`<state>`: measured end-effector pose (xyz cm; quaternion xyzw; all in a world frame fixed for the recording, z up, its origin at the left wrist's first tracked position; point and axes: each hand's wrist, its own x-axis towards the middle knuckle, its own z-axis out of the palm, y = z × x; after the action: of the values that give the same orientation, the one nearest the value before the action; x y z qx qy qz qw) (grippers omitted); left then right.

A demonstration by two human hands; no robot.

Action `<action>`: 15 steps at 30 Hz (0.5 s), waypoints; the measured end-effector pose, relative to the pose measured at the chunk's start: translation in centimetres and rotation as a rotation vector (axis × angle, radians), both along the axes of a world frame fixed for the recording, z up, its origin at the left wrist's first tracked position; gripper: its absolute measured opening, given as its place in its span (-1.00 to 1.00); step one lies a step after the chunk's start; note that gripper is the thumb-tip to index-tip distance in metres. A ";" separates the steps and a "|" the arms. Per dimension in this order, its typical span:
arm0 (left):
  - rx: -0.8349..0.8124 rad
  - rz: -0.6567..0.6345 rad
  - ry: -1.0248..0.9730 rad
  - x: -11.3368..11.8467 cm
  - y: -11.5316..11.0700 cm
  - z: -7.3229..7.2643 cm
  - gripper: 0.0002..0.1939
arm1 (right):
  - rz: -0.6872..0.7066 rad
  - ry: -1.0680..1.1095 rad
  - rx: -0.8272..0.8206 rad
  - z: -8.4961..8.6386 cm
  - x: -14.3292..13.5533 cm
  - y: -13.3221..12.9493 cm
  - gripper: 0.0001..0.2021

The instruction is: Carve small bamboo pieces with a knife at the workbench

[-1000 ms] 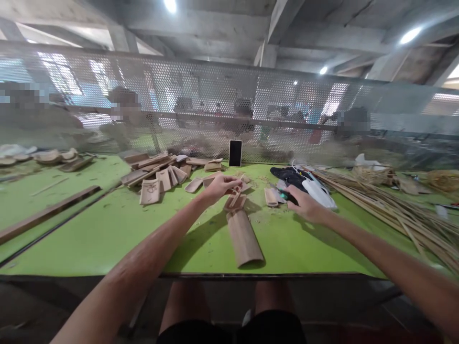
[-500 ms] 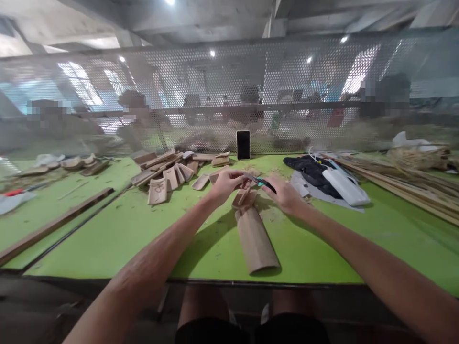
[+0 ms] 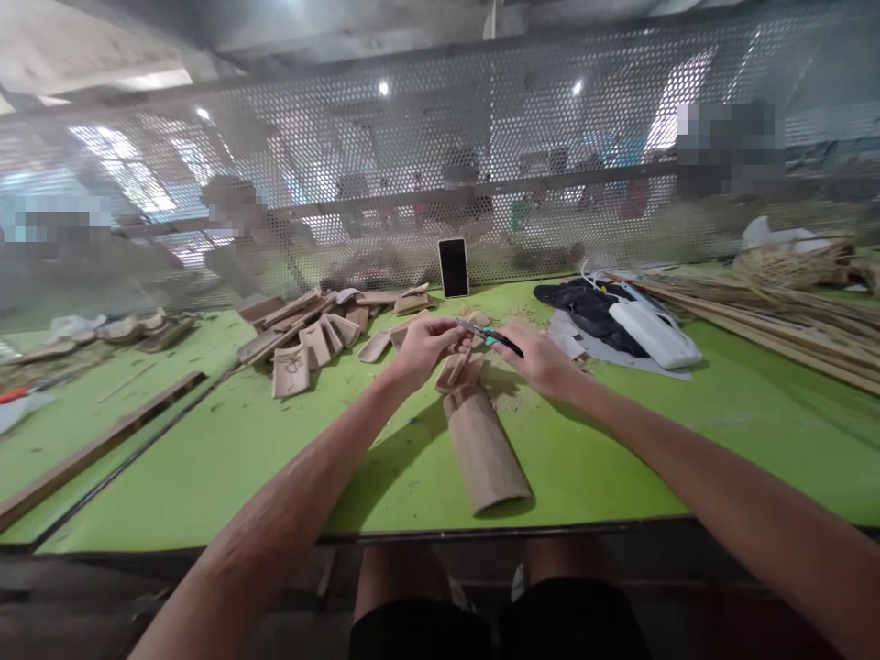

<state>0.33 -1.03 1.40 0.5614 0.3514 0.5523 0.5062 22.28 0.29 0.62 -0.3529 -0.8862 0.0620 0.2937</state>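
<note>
Knife (image 3: 490,336): probably light, stiff; hold by handle (image 3: 509,345), off blade (image 3: 473,327). Right hand (image 3: 540,359): fingers clamped on handle; left hand (image 3: 424,348): cannot tell whether clamped.

In the right hand (image 3: 540,359), a slim black-handled cutter (image 3: 496,338): teal patch toward the front, grey blade. Below the grip, an arched bamboo slab (image 3: 487,449), light brown, faint grain along its length. Bright green tabletop (image 3: 275,477) beneath, dark specks scattered. Left of the grip, a heap of tan and brown bamboo pieces (image 3: 316,346); farther left, a long brown wooden bar (image 3: 103,449). Right of the grip: crumpled black cloth (image 3: 591,316), white oblong object (image 3: 656,335), straw-yellow strips (image 3: 756,325). Beyond: upright black-faced tablet (image 3: 454,268), pale rim; grey metal screen (image 3: 412,119), dotted with small holes.
</note>
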 end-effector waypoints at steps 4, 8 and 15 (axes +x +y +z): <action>-0.030 -0.061 -0.060 -0.2 0.1 0.0 -0.82 | -0.004 -0.002 -0.007 0.0 0.0 0.0 -0.62; 0.010 -0.015 -0.055 0.0 0.0 -0.1 -0.83 | -0.025 -0.012 0.019 0.0 0.0 0.0 -0.62; -0.004 0.053 -0.017 0.3 -0.2 0.2 -0.88 | -0.053 -0.037 0.065 -0.2 0.0 0.2 -0.61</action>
<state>0.61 -1.26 1.59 0.5464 0.3628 0.5695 0.4954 22.31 0.44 0.38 -0.3676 -0.8833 0.0187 0.2903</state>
